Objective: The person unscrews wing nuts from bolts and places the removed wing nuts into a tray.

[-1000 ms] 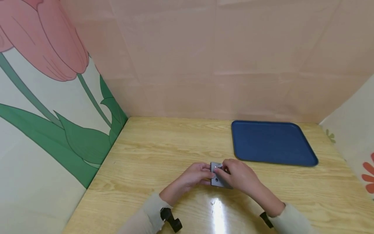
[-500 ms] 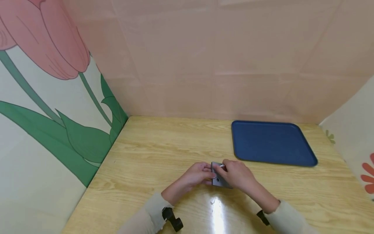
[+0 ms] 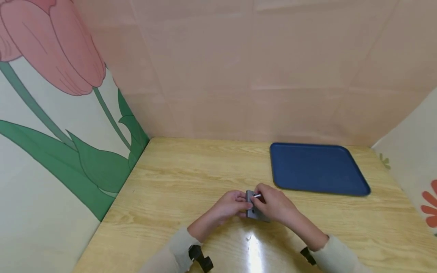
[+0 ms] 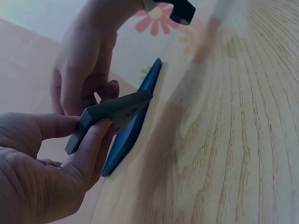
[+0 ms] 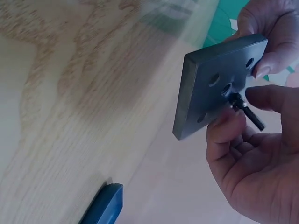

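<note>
A flat grey metal plate (image 5: 215, 84) with several round holes is held above the table, tilted. My left hand (image 3: 230, 206) grips its left edge between thumb and fingers. At one of the holes sits a small metal bolt (image 5: 247, 113), a thin shaft with a wider collar near the plate. The thumb and fingertips of my right hand (image 3: 274, 204) pinch it by that collar. In the left wrist view the plate (image 4: 110, 109) appears edge-on, and the bolt is hidden there. How deep the bolt sits in the hole, I cannot tell.
A blue tray (image 3: 317, 168) lies at the back right of the wooden table (image 3: 191, 163). Behind it rises a pinkish backdrop, with flower-patterned panels at both sides. Black straps with camera mounts (image 3: 201, 258) sit on both wrists.
My right fingers have shifted a little around the bolt, and its shaft now shows above them, pointing right. The left hand keeps its hold on the plate, almost still.
</note>
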`<state>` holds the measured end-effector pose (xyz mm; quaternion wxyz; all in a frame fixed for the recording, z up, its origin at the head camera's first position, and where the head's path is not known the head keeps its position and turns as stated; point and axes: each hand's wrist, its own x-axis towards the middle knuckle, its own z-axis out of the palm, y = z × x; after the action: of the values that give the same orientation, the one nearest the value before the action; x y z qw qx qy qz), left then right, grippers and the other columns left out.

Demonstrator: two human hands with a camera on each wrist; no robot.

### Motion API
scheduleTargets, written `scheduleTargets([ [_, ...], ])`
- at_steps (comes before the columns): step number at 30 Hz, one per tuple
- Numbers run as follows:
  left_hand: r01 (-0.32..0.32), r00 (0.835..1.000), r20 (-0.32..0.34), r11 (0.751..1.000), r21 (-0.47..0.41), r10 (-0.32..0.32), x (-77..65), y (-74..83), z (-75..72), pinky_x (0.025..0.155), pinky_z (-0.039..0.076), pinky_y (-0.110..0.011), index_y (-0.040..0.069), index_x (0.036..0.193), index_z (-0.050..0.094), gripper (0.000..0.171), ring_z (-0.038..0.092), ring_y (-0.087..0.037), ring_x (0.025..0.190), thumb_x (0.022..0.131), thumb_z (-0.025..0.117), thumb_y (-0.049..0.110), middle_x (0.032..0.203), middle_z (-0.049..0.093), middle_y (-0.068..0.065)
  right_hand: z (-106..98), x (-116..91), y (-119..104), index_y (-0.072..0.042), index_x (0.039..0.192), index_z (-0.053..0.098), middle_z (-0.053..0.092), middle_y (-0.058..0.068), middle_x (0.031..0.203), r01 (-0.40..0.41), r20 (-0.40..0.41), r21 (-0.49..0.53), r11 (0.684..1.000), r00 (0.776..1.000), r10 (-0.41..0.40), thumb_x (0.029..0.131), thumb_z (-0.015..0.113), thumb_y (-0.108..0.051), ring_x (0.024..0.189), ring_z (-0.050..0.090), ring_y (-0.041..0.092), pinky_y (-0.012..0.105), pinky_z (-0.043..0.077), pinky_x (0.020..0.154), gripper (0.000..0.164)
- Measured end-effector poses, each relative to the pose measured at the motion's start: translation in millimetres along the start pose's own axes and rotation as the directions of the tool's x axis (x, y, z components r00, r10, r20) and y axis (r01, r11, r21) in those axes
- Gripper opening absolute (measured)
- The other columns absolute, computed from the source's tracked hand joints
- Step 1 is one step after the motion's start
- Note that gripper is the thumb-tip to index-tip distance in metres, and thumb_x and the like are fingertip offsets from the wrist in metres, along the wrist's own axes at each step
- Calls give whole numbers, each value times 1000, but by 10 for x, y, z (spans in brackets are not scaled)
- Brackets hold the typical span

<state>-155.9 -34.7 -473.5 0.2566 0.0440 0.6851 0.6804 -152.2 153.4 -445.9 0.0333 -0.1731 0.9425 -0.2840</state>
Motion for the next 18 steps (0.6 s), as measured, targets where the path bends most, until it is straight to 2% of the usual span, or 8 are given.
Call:
scheduleTargets([
  [2,0,1000,-7,1000,5,0,-12,-6,-23,72,61,-31,-7,117,64,25,73,-23,88,93,68,3,103,75,-13,8,-6,5,-15,98,62,69,0,97,50,-11,-2,999,999,-50,95,69,-17,90,68,15,34,55,71,8],
  [7,-5,1000,-13,1000,5,5,-24,-5,-59,72,61,-31,-7,116,65,26,73,-22,86,93,69,5,102,75,-14,41,3,34,-15,103,64,66,-2,95,128,-35,-32,991,991,-129,93,71,-10,84,63,10,30,53,70,14],
  [12,4,1000,-22,1000,11,-4,-24,5,-69,73,61,-32,-7,115,65,27,73,-22,85,92,70,5,102,75,-14,46,5,62,-16,104,65,65,-3,95,151,-50,-19,988,987,-152,92,72,-6,81,61,9,26,52,67,17],
  [18,2,1000,-19,1000,10,-2,-8,15,-68,71,60,-30,-8,115,65,27,72,-21,86,92,69,6,102,75,-15,29,1,92,-16,107,68,64,0,98,177,-72,30,984,982,-174,94,72,-10,83,65,12,25,54,68,15],
])
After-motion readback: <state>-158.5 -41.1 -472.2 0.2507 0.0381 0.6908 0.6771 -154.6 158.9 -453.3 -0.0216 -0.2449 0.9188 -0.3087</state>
